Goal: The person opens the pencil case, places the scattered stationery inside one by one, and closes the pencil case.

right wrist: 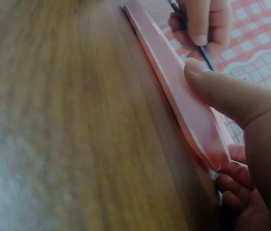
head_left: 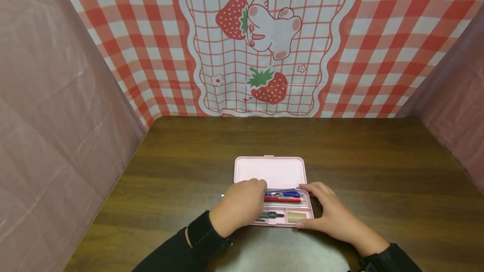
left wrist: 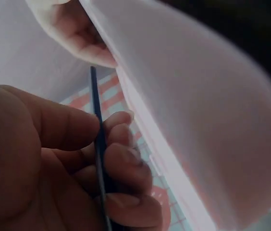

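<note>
An open pink pencil case (head_left: 270, 224) lies on the table with its lid (head_left: 270, 170) tipped back. My left hand (head_left: 242, 202) is over its left half, covering part of the contents. In the left wrist view, the thumb and fingers pinch a thin dark pencil (left wrist: 96, 98); whether it is a pencil or a pen is hard to tell. My right hand (head_left: 332, 215) grips the case's right end, thumb at the near corner and fingers at the far side. Inside are a red pencil (head_left: 283, 199), a blue pen (head_left: 291, 194), a compass (head_left: 272, 215) and a beige eraser-like block (head_left: 296, 217).
The brown wooden table (head_left: 181, 158) extends around the case on all sides. A red-and-white checked cloth (head_left: 151, 32) hangs behind it. Pinkish curtains (head_left: 56, 116) stand at the left and right.
</note>
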Action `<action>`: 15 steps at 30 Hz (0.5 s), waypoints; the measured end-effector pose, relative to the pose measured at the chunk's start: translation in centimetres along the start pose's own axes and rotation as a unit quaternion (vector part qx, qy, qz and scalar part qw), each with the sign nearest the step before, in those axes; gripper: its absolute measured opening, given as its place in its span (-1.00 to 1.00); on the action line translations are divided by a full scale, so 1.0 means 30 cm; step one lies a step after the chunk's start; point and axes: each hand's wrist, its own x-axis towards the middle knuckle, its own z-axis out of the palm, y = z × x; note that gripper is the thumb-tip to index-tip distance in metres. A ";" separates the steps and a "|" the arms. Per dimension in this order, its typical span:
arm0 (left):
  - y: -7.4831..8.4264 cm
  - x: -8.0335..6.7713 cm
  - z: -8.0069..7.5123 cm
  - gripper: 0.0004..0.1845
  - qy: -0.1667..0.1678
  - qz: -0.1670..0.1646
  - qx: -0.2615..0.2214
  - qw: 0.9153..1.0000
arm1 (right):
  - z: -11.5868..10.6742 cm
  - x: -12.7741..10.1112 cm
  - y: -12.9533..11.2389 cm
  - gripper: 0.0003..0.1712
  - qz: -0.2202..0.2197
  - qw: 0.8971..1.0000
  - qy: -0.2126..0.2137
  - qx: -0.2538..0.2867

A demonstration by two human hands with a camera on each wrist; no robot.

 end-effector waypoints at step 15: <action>0.032 -0.001 0.031 -0.89 -0.023 0.034 0.029 0.999 | 0.001 -0.001 0.004 0.11 0.007 1.000 -0.006 0.005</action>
